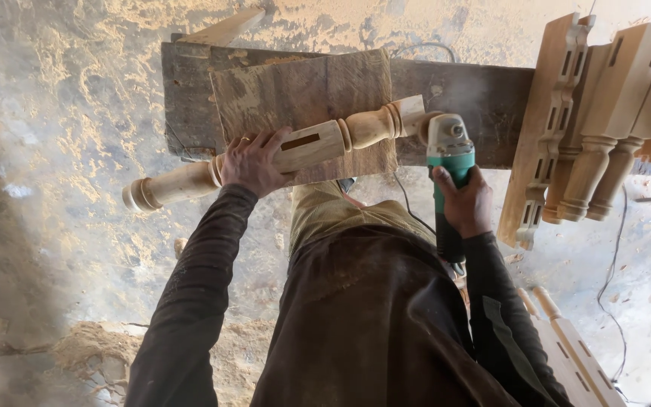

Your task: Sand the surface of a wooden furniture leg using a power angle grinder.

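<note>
On the dark table [484, 98], a turned wooden leg [307, 147] is laid across a board [303, 90], gripped by the left hand [256, 162]; a green angle grinder [450, 162], clasped in the right hand [465, 203], is set against its end. Finished legs [612, 113] are stacked rightward.

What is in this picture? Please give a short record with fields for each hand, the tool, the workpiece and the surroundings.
left hand: left hand grips the turned wooden leg at its square part
right hand: right hand holds the green angle grinder
tool contact: grinder head meets the leg's end; fine dust in the air
support: leg lies across a wooden board on a dark bench
surroundings: finished turned legs stacked at right; sawdust on the floor
</note>
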